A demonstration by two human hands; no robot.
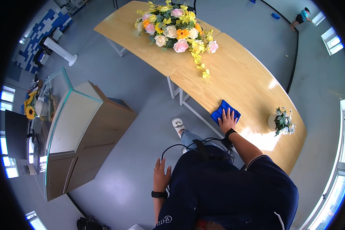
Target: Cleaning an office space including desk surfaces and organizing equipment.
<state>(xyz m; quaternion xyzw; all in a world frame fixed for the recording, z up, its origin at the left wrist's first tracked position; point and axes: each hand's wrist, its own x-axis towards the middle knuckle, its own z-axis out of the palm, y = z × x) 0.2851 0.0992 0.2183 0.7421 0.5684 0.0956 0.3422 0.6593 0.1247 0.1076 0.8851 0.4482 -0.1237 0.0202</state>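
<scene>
My right hand (pixel 227 122) lies flat on a folded blue cloth (pixel 225 108), pressing it to the light wooden tabletop (pixel 241 80) close to the table's near edge. The fingers are stretched out over the cloth, and its lower part is covered by the hand. My left hand (pixel 161 176) hangs beside my body over the floor, fingers apart and holding nothing. Both wrists wear black bands. To the right of the cloth stands a white pot (pixel 271 122) with small white flowers and green leaves (pixel 283 122).
A large bouquet (pixel 176 28) of pink, cream, orange and yellow flowers lies across the table's far part, a yellow strand trailing. At left stands a glass-topped counter (pixel 92 130) with a monitor (pixel 16 134) and sunflowers (pixel 30 111). Another person (pixel 302 17) is at the far right wall.
</scene>
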